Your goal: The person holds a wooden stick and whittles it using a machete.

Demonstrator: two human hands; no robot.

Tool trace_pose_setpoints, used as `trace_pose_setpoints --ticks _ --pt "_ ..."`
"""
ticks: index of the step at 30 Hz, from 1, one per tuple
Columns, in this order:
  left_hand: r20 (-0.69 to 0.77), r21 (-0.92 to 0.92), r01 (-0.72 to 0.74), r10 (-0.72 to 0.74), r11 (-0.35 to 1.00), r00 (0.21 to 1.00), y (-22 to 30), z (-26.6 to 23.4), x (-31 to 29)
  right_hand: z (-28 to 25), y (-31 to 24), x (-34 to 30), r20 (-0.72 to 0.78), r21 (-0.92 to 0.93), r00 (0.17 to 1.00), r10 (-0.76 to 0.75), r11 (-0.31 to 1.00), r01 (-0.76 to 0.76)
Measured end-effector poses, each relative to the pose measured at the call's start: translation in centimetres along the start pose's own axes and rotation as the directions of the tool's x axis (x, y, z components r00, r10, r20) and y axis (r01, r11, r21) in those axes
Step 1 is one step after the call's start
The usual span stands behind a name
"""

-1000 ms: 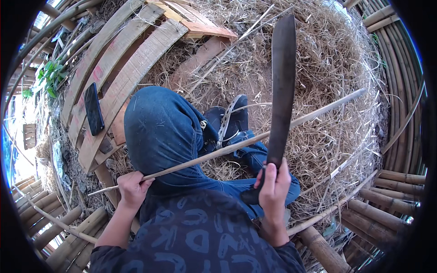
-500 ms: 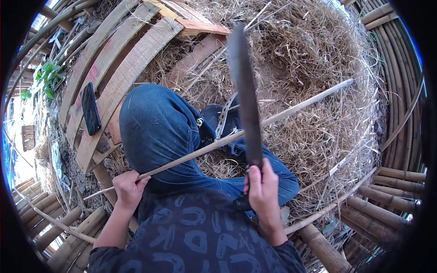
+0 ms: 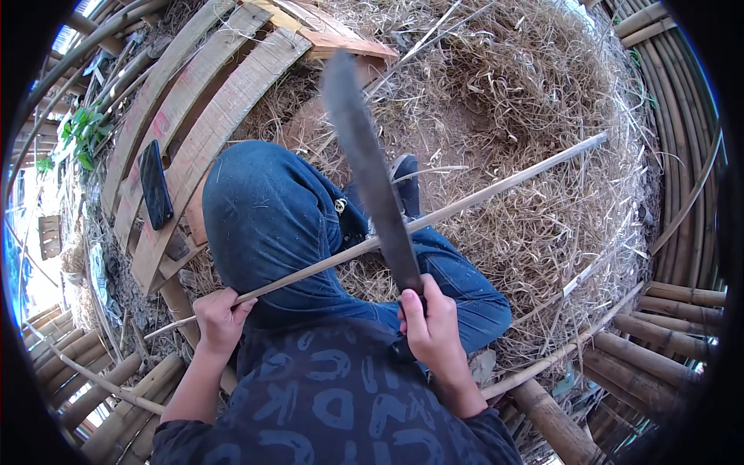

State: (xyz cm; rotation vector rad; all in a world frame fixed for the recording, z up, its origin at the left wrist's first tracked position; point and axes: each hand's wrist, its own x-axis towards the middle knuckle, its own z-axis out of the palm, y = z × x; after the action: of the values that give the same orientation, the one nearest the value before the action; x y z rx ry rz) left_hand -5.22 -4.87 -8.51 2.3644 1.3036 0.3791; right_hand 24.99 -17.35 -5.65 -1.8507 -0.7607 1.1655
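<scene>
In my right hand point(image 3: 428, 319) is the dark handle of a machete point(image 3: 370, 167), its long blade pointing up and slightly left. My left hand point(image 3: 221, 316) is closed around a thin pale bamboo strip point(image 3: 511, 183) near its lower left end. The strip slants over my raised knee point(image 3: 263, 209) and out to the upper right above the straw. Midway along, the blade crosses the strip; whether they touch I cannot tell. My legs are bent in blue jeans, and a dark shoe point(image 3: 405, 182) shows partly behind the blade.
A slatted wooden pallet point(image 3: 225, 101) lies at the upper left with a black phone point(image 3: 155, 186) on it. Dry straw and shavings point(image 3: 535, 85) cover the ground ahead and right. Bamboo poles point(image 3: 666, 333) line the right side, and more bamboo point(image 3: 132, 403) lies at the lower left.
My right hand has moved a little left, and the machete has tilted left along the strip. My left hand stays in place. A curled shaving near the shoe no longer shows as before.
</scene>
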Motion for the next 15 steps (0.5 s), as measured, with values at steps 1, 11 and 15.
trace_pose_setpoints --ticks 1,11,15 --pt "0.000 0.003 -0.001 0.001 1.000 1.000 -0.2 0.0 -0.1 0.0 0.2 -0.1 0.020 -0.043 0.999 -0.035 0.998 0.036" --pt "0.022 0.030 -0.024 0.023 0.999 0.999 0.3 -0.6 0.1 -6.0 1.3 1.2 -0.391 -0.107 0.917 -0.084 0.993 0.046" --pt "0.081 0.041 0.023 -0.026 0.999 0.996 1.3 -1.3 0.4 -6.9 1.7 1.8 -0.526 -0.104 0.846 -0.083 0.994 0.033"
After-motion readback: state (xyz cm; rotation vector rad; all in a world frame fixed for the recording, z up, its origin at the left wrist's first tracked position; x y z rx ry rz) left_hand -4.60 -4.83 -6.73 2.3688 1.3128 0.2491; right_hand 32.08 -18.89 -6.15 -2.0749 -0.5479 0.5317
